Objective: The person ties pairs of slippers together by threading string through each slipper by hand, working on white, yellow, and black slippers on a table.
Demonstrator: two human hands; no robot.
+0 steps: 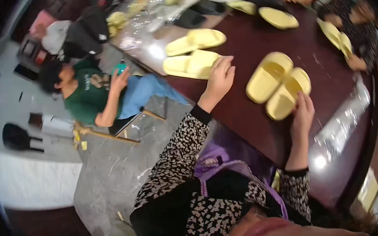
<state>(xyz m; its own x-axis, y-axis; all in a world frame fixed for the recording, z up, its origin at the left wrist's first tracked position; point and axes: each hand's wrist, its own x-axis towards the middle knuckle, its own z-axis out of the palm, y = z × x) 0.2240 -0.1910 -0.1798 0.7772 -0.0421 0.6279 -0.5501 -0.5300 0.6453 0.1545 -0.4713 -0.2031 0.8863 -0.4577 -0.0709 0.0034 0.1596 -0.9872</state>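
Observation:
A pair of yellow slippers (pixel 277 86) lies side by side on the dark red table (pixel 239 127), in front of me. My right hand (pixel 303 114) is at the near right edge of that pair, fingers stretched out and fingertips against or just over the slipper's side. To the left, my left hand (pixel 219 83) hovers at the right end of another yellow slipper (pixel 191 64), its fingers extended with nothing seen in them. Whether it touches that slipper I cannot tell. Above it lies a matching yellow slipper (pixel 196 41).
Clear plastic wrap (pixel 340 120) lies along the table's right side. More yellow slippers (pixel 279 17) and black slippers (pixel 200 12) are at the far side. One person (pixel 92 92) sits at the left holding a teal object; another (pixel 356 27) at the right holds yellow slippers (pixel 335 37).

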